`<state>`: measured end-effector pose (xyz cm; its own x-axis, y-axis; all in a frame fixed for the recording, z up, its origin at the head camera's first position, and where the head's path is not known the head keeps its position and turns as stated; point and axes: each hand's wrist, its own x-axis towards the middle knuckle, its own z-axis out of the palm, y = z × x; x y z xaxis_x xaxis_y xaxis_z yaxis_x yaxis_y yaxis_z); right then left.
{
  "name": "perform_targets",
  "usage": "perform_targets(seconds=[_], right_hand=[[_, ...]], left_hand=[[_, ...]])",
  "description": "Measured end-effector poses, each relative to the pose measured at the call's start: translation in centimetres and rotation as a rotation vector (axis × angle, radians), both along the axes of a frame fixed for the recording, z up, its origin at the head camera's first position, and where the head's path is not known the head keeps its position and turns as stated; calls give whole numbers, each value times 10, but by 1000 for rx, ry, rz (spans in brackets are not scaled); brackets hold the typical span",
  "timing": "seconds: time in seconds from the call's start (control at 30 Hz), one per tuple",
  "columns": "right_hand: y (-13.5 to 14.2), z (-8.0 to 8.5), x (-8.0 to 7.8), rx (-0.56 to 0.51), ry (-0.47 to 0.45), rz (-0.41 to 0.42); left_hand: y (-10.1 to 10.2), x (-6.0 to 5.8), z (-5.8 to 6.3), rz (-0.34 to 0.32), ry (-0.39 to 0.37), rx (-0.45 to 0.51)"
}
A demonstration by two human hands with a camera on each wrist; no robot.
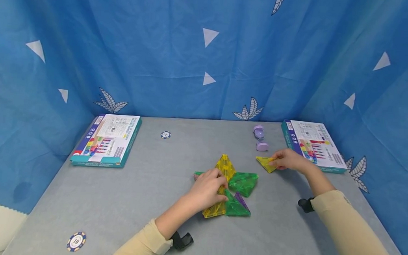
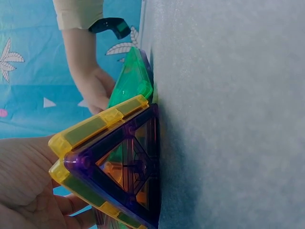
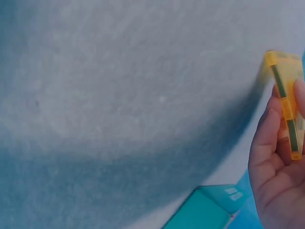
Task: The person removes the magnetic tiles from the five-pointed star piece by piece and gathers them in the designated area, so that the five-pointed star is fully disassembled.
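On the grey table stands a cluster of translucent magnetic tiles [image 1: 243, 183], with green and yellow triangular parts spread outward and a purple piece low at its right. My left hand [image 1: 204, 190] grips the cluster from its left side, hiding part of its middle. In the left wrist view, yellow edges lean over a purple triangle tile [image 2: 86, 162] close to the palm. To the right of the cluster, my right hand [image 1: 288, 160] pinches a yellow triangle tile [image 1: 265, 163] between thumb and fingers. That tile [image 3: 285, 102] is seen edge-on in the right wrist view.
A purple sand timer [image 1: 259, 138] lies behind the yellow tile. Flat boxes sit at the back left [image 1: 106, 140] and back right [image 1: 314, 145]. One poker chip [image 1: 166, 134] is near the back, another chip [image 1: 76, 241] at front left. A blue curtain [image 1: 181, 51] encloses the back and sides.
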<state>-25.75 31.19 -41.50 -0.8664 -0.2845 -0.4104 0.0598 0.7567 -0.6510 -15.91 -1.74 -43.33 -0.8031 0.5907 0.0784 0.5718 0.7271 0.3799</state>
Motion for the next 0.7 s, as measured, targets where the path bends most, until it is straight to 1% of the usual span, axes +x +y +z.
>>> perform_targets(seconds=[0.07,0.17,0.27,0.37,0.53,0.63,0.7], right_hand=[[1,-2,-2,4,-11,6],[2,-6,-4,32,4,-4],[4,-8,-2,50,49,-19],[5,-7,3,60,97,-45],[0,2,16,89,207,-73],[-8,9,31,74,264,-78],[-16,13,43,38,290,-66]], left_hand=[[0,0,0,-2,-1,2],[-1,0,0,-2,-2,5],[0,1,1,-1,2,5],[0,1,2,2,6,2],[0,1,1,9,-9,2],[1,0,0,12,-14,3],[1,-1,0,14,-12,2]])
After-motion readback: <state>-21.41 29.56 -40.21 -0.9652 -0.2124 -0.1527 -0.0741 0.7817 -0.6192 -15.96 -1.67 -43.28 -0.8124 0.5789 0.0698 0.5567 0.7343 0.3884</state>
